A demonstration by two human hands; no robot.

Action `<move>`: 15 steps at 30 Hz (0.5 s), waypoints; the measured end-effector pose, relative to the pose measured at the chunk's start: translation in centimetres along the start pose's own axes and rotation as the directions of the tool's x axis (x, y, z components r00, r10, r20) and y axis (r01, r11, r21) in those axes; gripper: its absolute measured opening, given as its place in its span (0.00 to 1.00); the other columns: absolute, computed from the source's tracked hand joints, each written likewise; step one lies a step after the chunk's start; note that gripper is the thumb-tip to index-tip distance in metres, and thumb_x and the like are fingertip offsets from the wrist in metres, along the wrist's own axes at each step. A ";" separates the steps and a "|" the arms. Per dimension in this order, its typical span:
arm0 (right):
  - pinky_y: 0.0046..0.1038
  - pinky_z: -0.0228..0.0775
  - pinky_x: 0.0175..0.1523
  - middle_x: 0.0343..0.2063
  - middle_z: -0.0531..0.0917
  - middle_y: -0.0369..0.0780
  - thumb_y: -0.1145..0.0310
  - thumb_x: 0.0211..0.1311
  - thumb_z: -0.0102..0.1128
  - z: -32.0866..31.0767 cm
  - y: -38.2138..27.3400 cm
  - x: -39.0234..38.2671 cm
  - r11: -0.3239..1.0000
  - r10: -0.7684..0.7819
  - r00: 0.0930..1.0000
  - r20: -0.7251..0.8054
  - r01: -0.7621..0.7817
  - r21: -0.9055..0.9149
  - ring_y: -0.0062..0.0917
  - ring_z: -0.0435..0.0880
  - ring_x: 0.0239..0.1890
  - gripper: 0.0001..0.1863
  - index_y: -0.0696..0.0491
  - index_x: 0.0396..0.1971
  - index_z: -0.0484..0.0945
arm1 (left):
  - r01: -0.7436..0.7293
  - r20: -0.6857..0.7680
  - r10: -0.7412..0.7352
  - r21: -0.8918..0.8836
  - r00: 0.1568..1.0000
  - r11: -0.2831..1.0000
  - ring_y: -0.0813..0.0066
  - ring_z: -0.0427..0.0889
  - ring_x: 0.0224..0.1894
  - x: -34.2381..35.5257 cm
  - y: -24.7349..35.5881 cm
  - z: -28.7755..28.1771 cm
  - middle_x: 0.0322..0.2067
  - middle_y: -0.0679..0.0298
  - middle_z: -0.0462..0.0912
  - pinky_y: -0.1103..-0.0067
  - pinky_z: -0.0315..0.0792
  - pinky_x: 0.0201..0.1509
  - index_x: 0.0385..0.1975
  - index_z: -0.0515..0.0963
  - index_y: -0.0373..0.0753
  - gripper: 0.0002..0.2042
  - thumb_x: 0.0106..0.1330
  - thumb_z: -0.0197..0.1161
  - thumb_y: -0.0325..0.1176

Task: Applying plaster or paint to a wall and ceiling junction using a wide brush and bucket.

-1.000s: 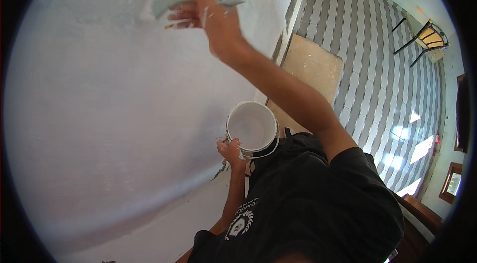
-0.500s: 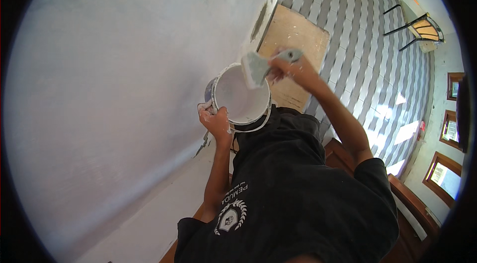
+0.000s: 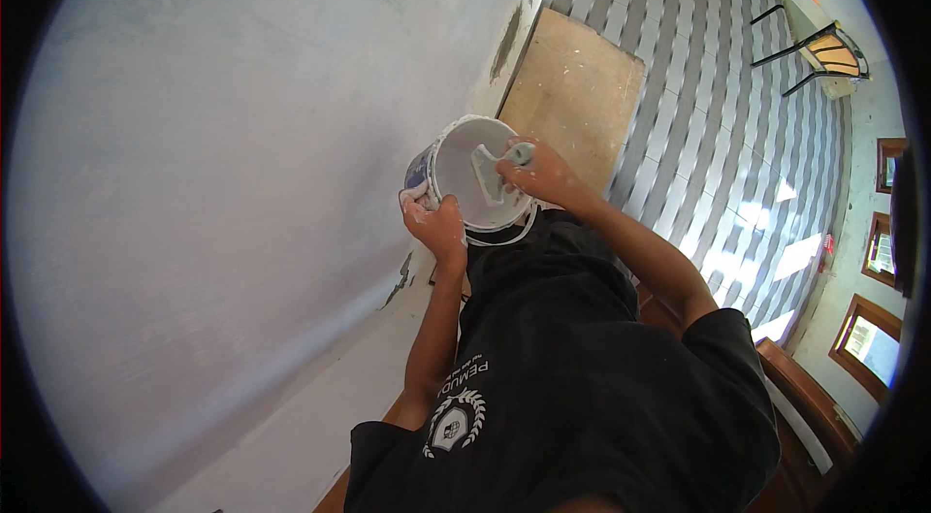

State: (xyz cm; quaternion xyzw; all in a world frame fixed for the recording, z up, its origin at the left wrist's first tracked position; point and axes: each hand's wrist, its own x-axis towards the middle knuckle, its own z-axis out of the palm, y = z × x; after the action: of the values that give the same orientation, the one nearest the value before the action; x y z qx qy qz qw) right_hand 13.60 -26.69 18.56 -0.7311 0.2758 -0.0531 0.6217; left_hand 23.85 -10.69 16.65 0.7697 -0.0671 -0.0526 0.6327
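A white bucket [image 3: 456, 162] with a paint-smeared rim and a thin handle is held up in front of me, tilted so that its inside shows. My left hand [image 3: 438, 227] grips its near left rim, the thumb inside and paint on the fingers. In my right hand [image 3: 541, 174], the fingers are closed round the handle of a wide, pale grey paintbrush [image 3: 487, 172]. The brush head is inside the bucket's mouth; whether it touches the paint or the wall of the bucket I cannot tell.
A pale wall [image 3: 242, 174] stands close on my left, with rough patches along its lower edge. Below the bucket a paint-spotted board [image 3: 572, 77] lies on grey-and-white striped floor tiles [image 3: 689, 77]. A chair [image 3: 829, 52] stands far right; brown wooden furniture [image 3: 805, 406] is beside me.
My right hand has moved down and left, bringing the paintbrush from above the rim into the bucket. The bucket and my left hand have shifted slightly to the right.
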 end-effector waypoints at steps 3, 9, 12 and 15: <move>0.40 0.75 0.44 0.29 0.83 0.53 0.59 0.55 0.59 3.5 4.9 4.4 0.911 -0.220 0.965 -0.144 0.151 -0.384 0.47 0.83 0.34 0.19 0.62 0.35 0.77 | -0.091 0.001 0.092 0.088 0.996 0.992 0.74 0.73 0.34 0.2 -0.5 0.3 0.30 0.62 0.72 0.79 0.68 0.44 0.31 0.69 0.30 0.13 0.43 0.58 0.17; 0.45 0.72 0.50 0.33 0.82 0.56 0.59 0.53 0.61 7.4 6.7 6.7 0.911 -0.084 0.987 -0.138 0.020 -0.412 0.50 0.81 0.41 0.19 0.62 0.33 0.78 | -0.102 0.011 0.102 0.026 0.995 0.994 0.78 0.70 0.32 0.2 -0.9 0.9 0.29 0.64 0.70 0.80 0.66 0.42 0.31 0.69 0.30 0.12 0.43 0.58 0.17; 0.41 0.76 0.43 0.29 0.82 0.54 0.60 0.54 0.62 7.3 7.2 6.8 0.907 -0.144 0.975 -0.166 0.063 -0.417 0.47 0.84 0.34 0.18 0.63 0.34 0.77 | -0.139 -0.005 0.140 0.062 0.990 0.988 0.78 0.70 0.32 0.4 -1.3 1.0 0.29 0.64 0.71 0.81 0.67 0.40 0.31 0.69 0.31 0.12 0.44 0.57 0.16; 0.33 0.77 0.31 0.26 0.83 0.48 0.62 0.56 0.63 4.7 4.6 4.1 0.995 0.089 0.992 -0.085 -0.085 0.051 0.37 0.86 0.26 0.17 0.61 0.34 0.76 | -0.133 -0.043 0.135 0.037 0.990 0.990 0.78 0.70 0.30 0.6 -2.4 1.1 0.29 0.63 0.72 0.81 0.67 0.37 0.30 0.68 0.32 0.12 0.44 0.56 0.16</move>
State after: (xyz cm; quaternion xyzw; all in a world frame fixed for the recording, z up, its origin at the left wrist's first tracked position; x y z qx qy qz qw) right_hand 17.46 -24.86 12.11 -0.7006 0.3329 -0.0640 0.6279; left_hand 24.40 -11.37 14.14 0.7751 -0.1051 0.0089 0.6229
